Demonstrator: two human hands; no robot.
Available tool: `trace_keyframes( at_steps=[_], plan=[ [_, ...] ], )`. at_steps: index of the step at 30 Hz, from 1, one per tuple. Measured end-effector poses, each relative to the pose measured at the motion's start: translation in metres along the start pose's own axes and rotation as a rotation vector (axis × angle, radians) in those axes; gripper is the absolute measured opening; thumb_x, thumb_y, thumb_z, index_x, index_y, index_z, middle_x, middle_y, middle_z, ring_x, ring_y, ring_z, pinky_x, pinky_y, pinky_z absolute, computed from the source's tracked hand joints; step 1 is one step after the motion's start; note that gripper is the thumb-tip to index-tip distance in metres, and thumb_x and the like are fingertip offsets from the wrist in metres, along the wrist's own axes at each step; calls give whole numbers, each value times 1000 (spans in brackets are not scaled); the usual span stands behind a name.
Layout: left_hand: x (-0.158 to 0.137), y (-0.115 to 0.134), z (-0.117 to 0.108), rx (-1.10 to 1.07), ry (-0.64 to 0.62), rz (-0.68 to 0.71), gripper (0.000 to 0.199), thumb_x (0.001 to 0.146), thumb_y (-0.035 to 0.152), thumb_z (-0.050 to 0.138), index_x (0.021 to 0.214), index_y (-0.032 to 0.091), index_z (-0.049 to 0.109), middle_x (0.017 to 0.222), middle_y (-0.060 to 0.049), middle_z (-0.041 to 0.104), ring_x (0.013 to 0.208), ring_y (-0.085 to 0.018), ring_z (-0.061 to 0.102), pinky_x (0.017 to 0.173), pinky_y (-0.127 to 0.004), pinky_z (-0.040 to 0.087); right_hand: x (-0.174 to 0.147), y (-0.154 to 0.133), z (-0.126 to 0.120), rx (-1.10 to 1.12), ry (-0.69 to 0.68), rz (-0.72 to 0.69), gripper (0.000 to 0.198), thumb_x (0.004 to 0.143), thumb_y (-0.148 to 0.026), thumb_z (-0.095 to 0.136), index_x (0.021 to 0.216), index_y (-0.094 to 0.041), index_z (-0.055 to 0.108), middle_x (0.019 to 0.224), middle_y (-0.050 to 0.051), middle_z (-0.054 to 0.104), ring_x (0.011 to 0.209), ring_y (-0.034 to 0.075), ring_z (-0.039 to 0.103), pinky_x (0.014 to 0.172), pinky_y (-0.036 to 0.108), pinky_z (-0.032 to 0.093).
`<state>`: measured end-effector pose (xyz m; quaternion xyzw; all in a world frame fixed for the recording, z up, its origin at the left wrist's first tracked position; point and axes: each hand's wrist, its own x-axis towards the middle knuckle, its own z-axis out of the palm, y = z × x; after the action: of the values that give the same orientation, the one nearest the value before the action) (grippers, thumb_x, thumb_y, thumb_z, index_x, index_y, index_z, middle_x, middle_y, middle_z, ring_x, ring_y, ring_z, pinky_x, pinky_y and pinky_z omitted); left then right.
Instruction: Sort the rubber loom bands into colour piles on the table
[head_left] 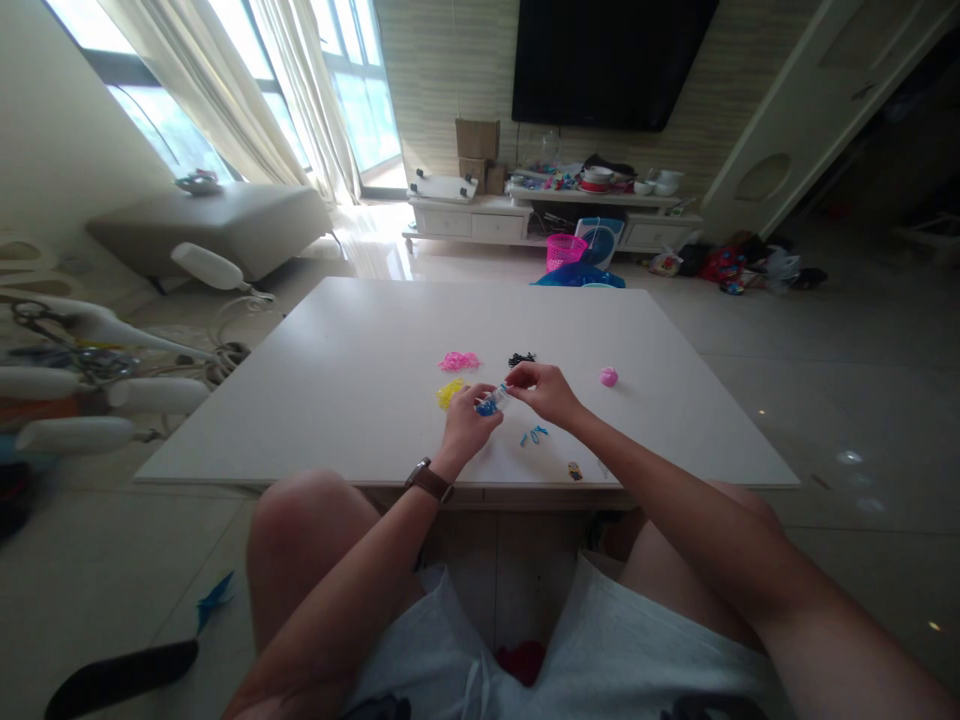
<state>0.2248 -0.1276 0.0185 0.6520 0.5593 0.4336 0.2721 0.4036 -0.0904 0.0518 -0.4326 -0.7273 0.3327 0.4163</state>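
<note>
My left hand (466,420) is wrapped round a small clear bottle (496,398) with blue bits in its lower part. The bottle is tilted, its mouth pointing up and to the right. At that mouth the fingertips of my right hand (546,390) are pinched together; whatever is between them is too small to make out. A few loose blue pieces (535,436) lie on the white table (360,400) below my right hand. Beside my left hand is a yellow pile (448,392) of small pieces. Pink pieces (458,361) and black pieces (520,358) form piles farther back.
A pink round object (609,377) sits on the table to the right. Near the front edge lies a small yellow and brown cartoon figure (574,470). Beyond the table stand a pink basket (564,252) and a low white cabinet (480,222).
</note>
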Motion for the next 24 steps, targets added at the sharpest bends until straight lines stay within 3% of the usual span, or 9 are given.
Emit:
trace_keyframes(
  at_steps=[9,15,21,24],
  plan=[
    [1,1,0,4,-7,-5,35,68,11,70,101,20,72,91,-3,67,82,-18,63,79,-32,52,-1,-5,0,-85,-20,-77,7,81,-24,71,84,-19,74,79,3,76,75,17,69,71,29,54],
    [1,1,0,-2,-1,-16,35,68,11,71,102,20,72,92,-4,68,81,-18,62,77,-32,52,0,-8,-7,-102,39,-91,8,84,-24,68,86,-19,74,80,3,74,74,16,68,70,28,54],
    [1,1,0,-12,6,1,34,69,11,71,101,20,72,91,-4,68,80,-18,62,77,-32,52,-2,-13,-10,-136,-114,-178,16,88,-29,64,82,-18,73,89,5,68,76,14,66,68,26,53],
    [2,0,0,-11,14,4,34,69,12,72,101,20,71,91,-4,68,80,-18,62,78,-33,52,0,-10,-13,-225,-81,-136,22,92,-31,59,80,-17,71,90,6,67,77,15,65,69,27,52]
  ],
)
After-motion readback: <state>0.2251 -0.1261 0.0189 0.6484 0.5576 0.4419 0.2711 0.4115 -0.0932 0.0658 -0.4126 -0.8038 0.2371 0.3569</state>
